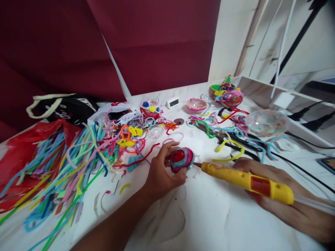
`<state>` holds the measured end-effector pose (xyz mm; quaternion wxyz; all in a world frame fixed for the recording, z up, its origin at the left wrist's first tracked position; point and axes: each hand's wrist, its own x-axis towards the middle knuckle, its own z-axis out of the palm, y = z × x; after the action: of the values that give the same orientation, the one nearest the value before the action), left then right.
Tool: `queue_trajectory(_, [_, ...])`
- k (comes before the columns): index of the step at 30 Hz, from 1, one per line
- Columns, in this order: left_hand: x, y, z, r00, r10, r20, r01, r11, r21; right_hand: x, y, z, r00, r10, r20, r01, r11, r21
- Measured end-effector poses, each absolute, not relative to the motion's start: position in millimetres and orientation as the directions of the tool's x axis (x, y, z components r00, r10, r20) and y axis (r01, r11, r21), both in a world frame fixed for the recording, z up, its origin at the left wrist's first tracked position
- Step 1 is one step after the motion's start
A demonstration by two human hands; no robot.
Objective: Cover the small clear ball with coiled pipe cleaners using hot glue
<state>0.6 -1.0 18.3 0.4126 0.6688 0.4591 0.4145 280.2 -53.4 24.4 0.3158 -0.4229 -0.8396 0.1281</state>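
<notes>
My left hand [163, 172] grips a small rounded piece wound with red, blue and pink pipe cleaners [182, 159], fingers behind it and thumb below. In my right hand [277, 188] is a yellow hot glue gun [235, 176], a clear glue stick coming out of its back end. The gun's dark nozzle points left, at the right edge of the wound piece; whether it touches I cannot tell. Beyond my right hand a bent yellow pipe cleaner [231, 150] lies on the white table [206, 216].
Pipe cleaners of many colours [78, 164] spread over the left side, partly on a red plastic bag [15, 157]. At the back are a small digital clock [172, 102], a pink-rimmed clear bowl [196, 105] and a decorated figure [229, 94]. A clear dome [267, 122] and black cables [300, 164] lie right.
</notes>
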Motion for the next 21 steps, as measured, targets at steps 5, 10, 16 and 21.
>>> queue_trajectory(5, [1,-2,20,0.236,0.954,0.183,0.275,-0.246,0.929,277,-53,36,-0.480,0.747,0.460,0.652,0.655,-0.383])
queue_trajectory(10, [1,-1,18,0.236,0.953,0.189,0.264,-0.250,0.932,275,-49,39,-0.468,0.771,0.433,0.628,0.634,-0.451])
queue_trajectory(16, [1,-1,18,0.231,0.954,0.188,0.278,-0.250,0.927,277,-50,37,-0.465,0.781,0.418,0.637,0.622,-0.454])
queue_trajectory(21, [2,-1,21,0.223,0.959,0.176,0.281,-0.236,0.930,279,-54,30,-0.466,0.784,0.409,0.638,0.618,-0.458])
